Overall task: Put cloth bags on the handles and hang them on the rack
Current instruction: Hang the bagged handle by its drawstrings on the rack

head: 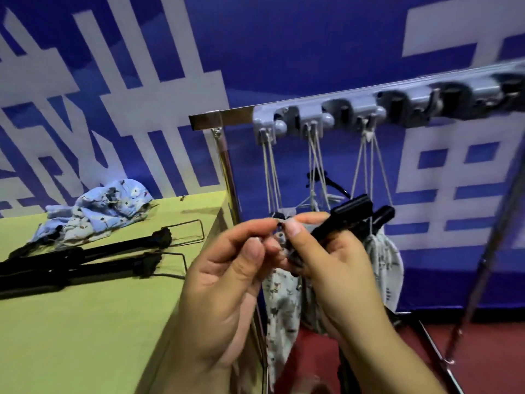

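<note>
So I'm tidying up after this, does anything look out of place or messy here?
Only the blue cloth bags, crumpled in a heap at the far edge of the green table, beside two black handles lying loose. Nothing looks spilled or damaged.

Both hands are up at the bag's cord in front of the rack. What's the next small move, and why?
Probably lift the cord toward a free hook on the rack. The left hand and right hand pinch it, the bag hangs below, and the nearer hooks already carry cords.
</note>
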The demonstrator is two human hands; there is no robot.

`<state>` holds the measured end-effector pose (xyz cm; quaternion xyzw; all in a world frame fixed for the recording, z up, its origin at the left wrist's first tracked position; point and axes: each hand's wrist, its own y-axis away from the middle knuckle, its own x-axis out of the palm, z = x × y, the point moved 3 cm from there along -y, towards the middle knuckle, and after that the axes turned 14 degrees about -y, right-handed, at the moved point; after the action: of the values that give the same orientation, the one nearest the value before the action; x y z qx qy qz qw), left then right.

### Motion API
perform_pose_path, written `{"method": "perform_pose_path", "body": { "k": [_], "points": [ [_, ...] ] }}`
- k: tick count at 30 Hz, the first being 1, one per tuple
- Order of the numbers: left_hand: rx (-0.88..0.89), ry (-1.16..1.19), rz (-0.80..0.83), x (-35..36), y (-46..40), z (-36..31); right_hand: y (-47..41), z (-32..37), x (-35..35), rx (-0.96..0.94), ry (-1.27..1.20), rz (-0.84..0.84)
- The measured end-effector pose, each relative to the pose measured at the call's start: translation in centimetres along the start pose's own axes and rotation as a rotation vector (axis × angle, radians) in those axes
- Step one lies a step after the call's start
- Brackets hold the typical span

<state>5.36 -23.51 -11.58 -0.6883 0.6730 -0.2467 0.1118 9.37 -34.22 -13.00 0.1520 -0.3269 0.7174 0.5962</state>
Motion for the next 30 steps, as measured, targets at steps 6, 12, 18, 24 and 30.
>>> {"method": "perform_pose_path", "body": {
  "k": [6, 12, 18, 24, 30],
  "points": [
    [0.047, -0.025, 0.034, 1.6, 0.2, 1.0, 0.4, 0.8, -0.9, -0.071, 0.033, -0.006],
    [0.078, -0.062, -0.006, 1.0, 0.4, 1.1, 0.8, 1.1, -0.7, -0.126, 0.024, 0.024],
    [0.085, -0.123, -0.037, 0.5, 0.3, 1.2, 1.2, 1.4, 0.0, -0.15, 0.058, 0.059],
    [0.079, -0.074, -0.051, 0.5, 0.3, 1.4, 1.4, 1.7, -0.1, -0.12, 0.033, 0.016],
    [0.045, -0.009, -0.024, 0.7, 0.3, 1.4, 1.4, 2.1, 0.0, -0.127, 0.009, 0.011]
  ]
}}
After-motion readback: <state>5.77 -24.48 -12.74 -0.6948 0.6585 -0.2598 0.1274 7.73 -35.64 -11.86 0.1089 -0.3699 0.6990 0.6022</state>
